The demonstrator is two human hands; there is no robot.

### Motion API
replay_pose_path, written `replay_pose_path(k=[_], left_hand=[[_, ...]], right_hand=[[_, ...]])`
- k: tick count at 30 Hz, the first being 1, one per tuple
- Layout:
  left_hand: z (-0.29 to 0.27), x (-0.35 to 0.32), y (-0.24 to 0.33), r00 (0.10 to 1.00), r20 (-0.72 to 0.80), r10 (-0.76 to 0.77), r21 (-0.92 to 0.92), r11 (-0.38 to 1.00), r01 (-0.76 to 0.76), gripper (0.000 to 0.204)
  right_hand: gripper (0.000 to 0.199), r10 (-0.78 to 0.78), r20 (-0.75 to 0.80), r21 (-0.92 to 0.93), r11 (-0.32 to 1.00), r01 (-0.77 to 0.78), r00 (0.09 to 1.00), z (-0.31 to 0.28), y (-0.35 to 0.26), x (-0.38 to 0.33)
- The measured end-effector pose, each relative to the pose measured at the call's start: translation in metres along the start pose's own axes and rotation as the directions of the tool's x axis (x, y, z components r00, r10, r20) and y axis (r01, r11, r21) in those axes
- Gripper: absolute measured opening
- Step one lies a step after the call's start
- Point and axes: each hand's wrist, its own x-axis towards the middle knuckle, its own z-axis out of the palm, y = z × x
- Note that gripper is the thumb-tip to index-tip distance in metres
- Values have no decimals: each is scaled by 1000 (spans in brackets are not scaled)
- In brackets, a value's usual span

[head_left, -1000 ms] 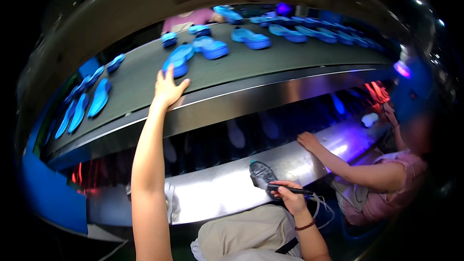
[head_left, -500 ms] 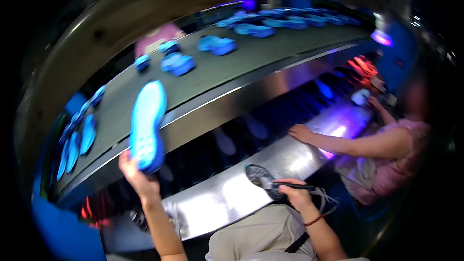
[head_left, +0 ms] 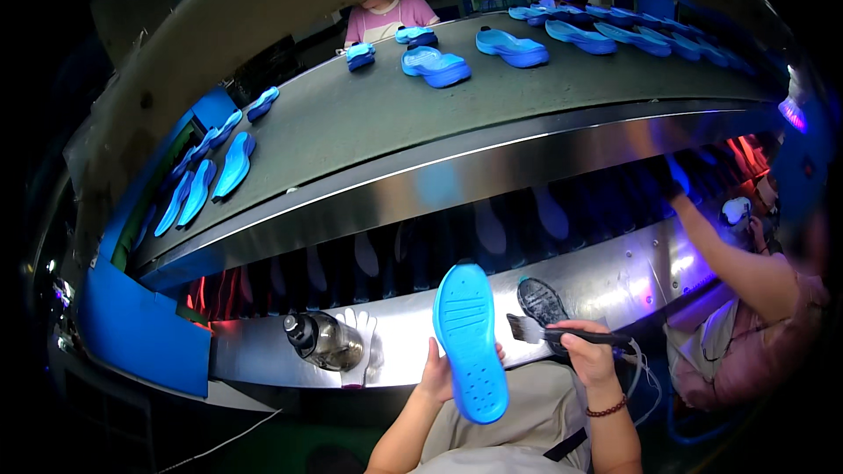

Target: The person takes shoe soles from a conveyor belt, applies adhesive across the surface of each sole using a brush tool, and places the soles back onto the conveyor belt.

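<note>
Lowered toward the table [head_left: 408,325] since earlier: blue sole [head_left: 471,342], now over the table's near edge, clamped by the grip of your left hand [head_left: 435,377]. Dark sole-shaped piece [head_left: 540,300] on table. Brush [head_left: 551,333] above table, clamped by your right hand [head_left: 590,355].

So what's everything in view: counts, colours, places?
Belt: one, dark, upper middle
Ledge: one, silver, below belt
Other soles: many, blue, on belt
Held sole: one, blue, in left hand
Brush: one, black, in right hand
Patterned piece: one, black, on ledge
Bottle: one, clear, black cap, on ledge
Glove: one visible, white, beside bottle
Lamp: one, purple, right edge
People: at least two, pink tops, across belt and right
Left hand: one, bare, lower middle
Right hand: one, bare, lower right
</note>
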Motion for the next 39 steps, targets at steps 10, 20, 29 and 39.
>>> replay_pose_path(k=[10, 20, 29, 39], left_hand=[[37, 27, -10, 990, 137, 41, -169, 985, -17, 100], [27, 17, 19, 959, -139, 248, 90, 967, -238, 92], [58, 9, 7, 961, 260, 99, -52, 995, -88, 96], [63, 2, 2, 940, 332, 82, -60, 996, -66, 87]], right_hand=[[20, -35, 80, -175, 983, 48, 996, 43, 3, 70], [14, -152, 596, -675, 437, 594, 789, 80, 1, 2], [19, -143, 344, -534, 783, 319, 928, 88, -40, 37], [24, -58, 343, -468, 854, 225, 937, 81, -43, 25]])
